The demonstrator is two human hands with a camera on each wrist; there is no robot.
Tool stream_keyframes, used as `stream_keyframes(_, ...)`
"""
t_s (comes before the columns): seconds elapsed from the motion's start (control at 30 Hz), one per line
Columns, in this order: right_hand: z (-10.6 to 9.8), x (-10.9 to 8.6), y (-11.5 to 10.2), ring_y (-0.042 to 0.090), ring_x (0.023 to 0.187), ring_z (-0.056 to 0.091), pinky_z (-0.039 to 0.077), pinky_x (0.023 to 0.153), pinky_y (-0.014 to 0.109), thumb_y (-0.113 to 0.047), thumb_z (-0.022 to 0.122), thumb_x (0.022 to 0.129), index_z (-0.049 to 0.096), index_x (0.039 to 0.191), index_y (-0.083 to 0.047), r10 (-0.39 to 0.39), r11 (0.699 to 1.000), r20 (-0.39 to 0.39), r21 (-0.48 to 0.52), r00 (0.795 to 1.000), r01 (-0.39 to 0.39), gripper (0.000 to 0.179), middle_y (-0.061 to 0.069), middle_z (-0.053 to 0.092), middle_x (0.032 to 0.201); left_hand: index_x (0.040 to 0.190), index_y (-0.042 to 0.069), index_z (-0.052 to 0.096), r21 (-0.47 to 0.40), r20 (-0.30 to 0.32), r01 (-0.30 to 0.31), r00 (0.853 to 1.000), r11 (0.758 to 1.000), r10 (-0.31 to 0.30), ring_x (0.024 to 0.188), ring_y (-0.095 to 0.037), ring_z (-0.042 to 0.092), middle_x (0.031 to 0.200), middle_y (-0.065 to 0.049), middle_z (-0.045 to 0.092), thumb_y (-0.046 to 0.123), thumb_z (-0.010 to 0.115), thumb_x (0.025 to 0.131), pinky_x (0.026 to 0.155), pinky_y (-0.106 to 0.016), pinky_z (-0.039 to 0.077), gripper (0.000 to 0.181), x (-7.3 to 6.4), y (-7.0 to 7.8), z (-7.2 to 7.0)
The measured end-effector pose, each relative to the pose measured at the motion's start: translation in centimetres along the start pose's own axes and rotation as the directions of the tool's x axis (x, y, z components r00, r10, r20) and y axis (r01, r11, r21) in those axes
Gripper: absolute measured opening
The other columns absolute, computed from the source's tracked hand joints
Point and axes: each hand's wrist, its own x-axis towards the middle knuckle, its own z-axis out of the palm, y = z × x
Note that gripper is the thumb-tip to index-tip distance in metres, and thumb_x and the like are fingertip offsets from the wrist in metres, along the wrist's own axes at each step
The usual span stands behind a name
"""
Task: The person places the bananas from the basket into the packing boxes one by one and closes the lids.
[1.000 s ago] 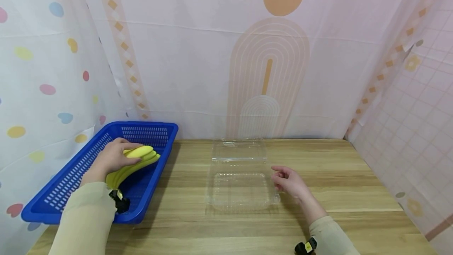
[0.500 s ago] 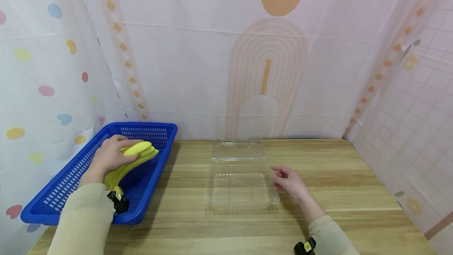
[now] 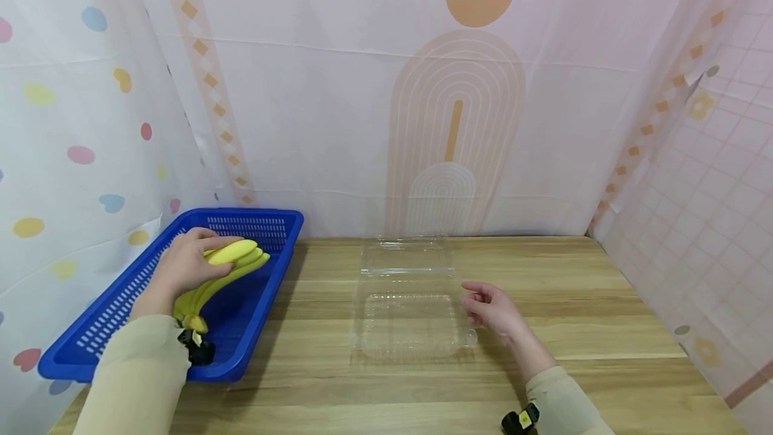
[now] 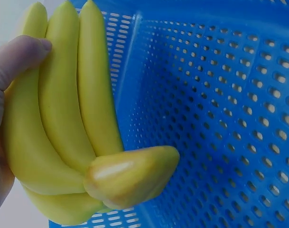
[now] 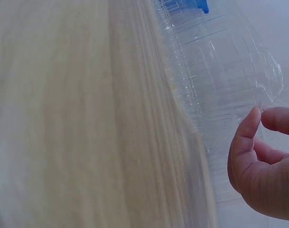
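My left hand (image 3: 186, 264) grips a bunch of yellow bananas (image 3: 211, 291) inside the blue basket (image 3: 256, 317). In the left wrist view, the thumb lies across the bananas (image 4: 63, 104), with their thick stem end pointing right; the other fingers are mostly hidden behind the bunch. My right hand (image 3: 495, 311) is at the right edge of a clear plastic clamshell container (image 3: 410, 327), whose lid is folded back toward the wall. The right wrist view shows thumb and finger pinching the rim of the container (image 5: 220, 61).
The wooden table (image 3: 543, 267) runs back to a patterned curtain (image 3: 338, 119). Another curtain with coloured dots (image 3: 78, 153) hangs beside the basket on the left, and a checked one (image 3: 712, 173) closes off the right side.
My left hand has shifted slightly left and up with the bananas, and the stem end has turned more into sight. The right hand and container have stayed where they were.
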Motion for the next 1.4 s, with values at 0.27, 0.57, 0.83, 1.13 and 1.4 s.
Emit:
stream_keyframes(0.27, 0.1, 0.0, 0.1, 0.011, 0.072, 0.051, 0.05, 0.061, 0.019, 0.004, 0.055, 0.097, 0.039, 0.139, 0.018, -0.004, 1.0, 0.004, -0.003, 1.0, 0.004, 0.047, 0.005, 0.054, 0.09, 0.13, 0.011, 0.067, -0.004, -0.076, -0.055, 0.996, 0.998, 0.054, 0.11, -0.046, 0.042, 0.124, -0.025, 0.052, 0.025, 0.08, 0.082, 0.079, -0.059, 0.037, 0.051, 0.0, 0.7, -1.0)
stream_keyframes(0.57, 0.3, 0.1, 0.1, 0.011, 0.071, 0.051, 0.049, 0.06, 0.019, 0.005, 0.056, 0.096, 0.041, 0.138, 0.017, 0.007, 1.0, -0.013, 0.009, 1.0, -0.007, 0.046, 0.006, 0.052, 0.09, 0.127, 0.011, 0.069, 0.016, -0.129, -0.157, 0.979, 0.987, 0.158, 0.103, -0.041, 0.044, 0.119, -0.02, 0.054, 0.023, 0.08, 0.082, 0.075, -0.053, 0.038, 0.048, 0.3, 2.2, -2.2)
stream_keyframes(0.83, 0.3, 0.0, 0.0, 0.011, 0.073, 0.051, 0.049, 0.061, 0.019, 0.004, 0.055, 0.097, 0.039, 0.139, 0.018, 0.003, 1.0, -0.01, 0.008, 1.0, -0.003, 0.047, 0.005, 0.052, 0.091, 0.122, 0.014, 0.072, 0.084, -0.183, -0.262, 0.944, 0.961, 0.273, 0.097, -0.036, 0.048, 0.115, -0.018, 0.057, 0.018, 0.083, 0.077, 0.073, -0.049, 0.037, 0.046, 0.8, 3.5, -2.9)
stream_keyframes(1.13, 0.4, -0.2, 0.0, 0.012, 0.073, 0.051, 0.05, 0.061, 0.02, 0.004, 0.056, 0.097, 0.039, 0.139, 0.018, 0.004, 1.0, -0.005, 0.012, 1.0, -0.004, 0.047, 0.006, 0.052, 0.091, 0.119, 0.017, 0.073, 0.111, -0.216, -0.36, 0.901, 0.926, 0.376, 0.1, -0.037, 0.05, 0.116, -0.018, 0.059, 0.013, 0.083, 0.074, 0.076, -0.047, 0.036, 0.047, 1.3, 5.6, -3.5)
stream_keyframes(1.4, 0.4, -0.2, -0.1, 0.011, 0.074, 0.051, 0.049, 0.061, 0.019, 0.005, 0.054, 0.098, 0.039, 0.139, 0.018, 0.005, 1.0, -0.007, 0.022, 1.0, -0.005, 0.046, 0.006, 0.052, 0.091, 0.117, 0.016, 0.074, 0.108, -0.239, -0.458, 0.849, 0.882, 0.47, 0.1, -0.038, 0.05, 0.114, -0.018, 0.06, 0.011, 0.084, 0.071, 0.079, -0.051, 0.037, 0.048, 1.7, 8.4, -3.9)
